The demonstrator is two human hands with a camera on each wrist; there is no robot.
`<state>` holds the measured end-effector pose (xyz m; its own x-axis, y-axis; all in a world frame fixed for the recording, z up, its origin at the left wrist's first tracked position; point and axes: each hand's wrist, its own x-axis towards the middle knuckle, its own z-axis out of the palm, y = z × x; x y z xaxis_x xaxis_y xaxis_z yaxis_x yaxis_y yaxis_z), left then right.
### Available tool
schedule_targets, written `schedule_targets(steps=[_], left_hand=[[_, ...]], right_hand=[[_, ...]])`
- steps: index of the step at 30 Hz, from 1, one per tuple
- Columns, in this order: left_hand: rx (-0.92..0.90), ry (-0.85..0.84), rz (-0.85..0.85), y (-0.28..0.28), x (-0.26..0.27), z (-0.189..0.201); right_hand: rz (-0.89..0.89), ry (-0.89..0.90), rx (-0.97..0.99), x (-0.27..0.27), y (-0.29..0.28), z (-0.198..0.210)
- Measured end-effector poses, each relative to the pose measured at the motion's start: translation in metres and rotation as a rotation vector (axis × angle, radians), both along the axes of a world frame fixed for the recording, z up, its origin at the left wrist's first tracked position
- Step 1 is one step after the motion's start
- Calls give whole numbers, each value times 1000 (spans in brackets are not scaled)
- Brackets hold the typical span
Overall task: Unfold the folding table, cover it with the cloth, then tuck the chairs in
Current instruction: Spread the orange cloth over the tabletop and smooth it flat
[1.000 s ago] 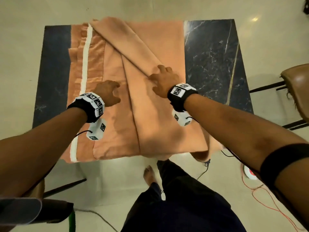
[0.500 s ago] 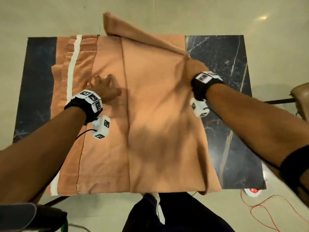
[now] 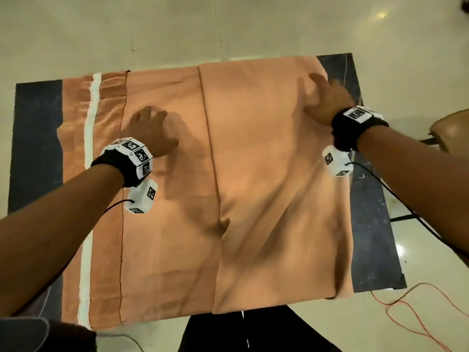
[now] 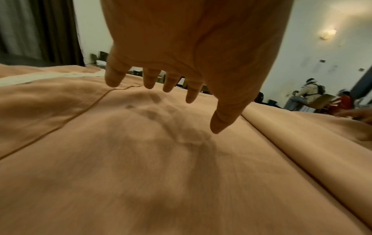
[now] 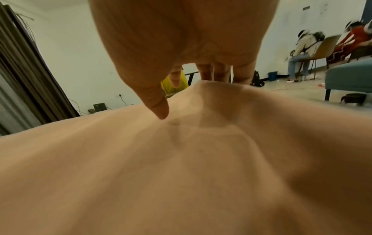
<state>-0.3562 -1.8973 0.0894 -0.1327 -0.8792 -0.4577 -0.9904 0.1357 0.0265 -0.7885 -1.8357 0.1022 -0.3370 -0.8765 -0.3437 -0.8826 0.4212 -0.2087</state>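
A peach cloth (image 3: 253, 199) with a white stripe (image 3: 87, 174) lies spread over the dark marble folding table (image 3: 35, 148), which stands unfolded. Bare table shows in a strip on the left and another on the right (image 3: 370, 224). My left hand (image 3: 149, 128) rests flat on the cloth left of its centre crease, fingers straight and spread (image 4: 193, 93). My right hand (image 3: 327, 97) presses the cloth near its far right edge. In the right wrist view its fingers (image 5: 217, 74) push against a raised ridge of cloth (image 5: 211, 89), the thumb standing apart.
A brown chair (image 3: 451, 128) stands off the table's right side. A second seat (image 3: 22, 331) shows at the lower left. A red cable (image 3: 406, 313) lies on the floor by the near right corner. People sit on chairs (image 5: 306, 52) at the far wall.
The folded flap of cloth has been swept over to the right and now lies flat. My right hand moved right and away with it; my left hand opened flat on the cloth.
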Motion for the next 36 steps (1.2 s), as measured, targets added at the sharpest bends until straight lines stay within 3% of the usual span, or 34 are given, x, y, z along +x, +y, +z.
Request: schedule_targets(steps=[4, 9, 11, 17, 21, 24, 27, 32, 36], left_hand=[[19, 45, -142, -26, -34, 0], [64, -21, -131, -56, -56, -18], [85, -16, -98, -63, -56, -21], [35, -10, -79, -79, -37, -23], [-3, -12, -87, -80, -33, -27], [-44, 95, -83, -53, -39, -27], [-111, 167, -197, 7, -61, -18], [-8, 207, -358, 113, -96, -6], [76, 235, -345, 173, -104, 1]], right_hand=[[55, 31, 41, 31, -37, 1], [115, 96, 116, 30, -55, -11], [135, 138, 126, 6, -54, -18], [-197, 282, 104, -107, -34, -11], [-342, 216, 4, -105, 5, 9], [-359, 128, -33, -78, 46, 11], [-350, 83, -22, -51, 108, 9], [-523, 2, 72, -26, 219, -2], [-490, -48, -30, -28, 299, -17]])
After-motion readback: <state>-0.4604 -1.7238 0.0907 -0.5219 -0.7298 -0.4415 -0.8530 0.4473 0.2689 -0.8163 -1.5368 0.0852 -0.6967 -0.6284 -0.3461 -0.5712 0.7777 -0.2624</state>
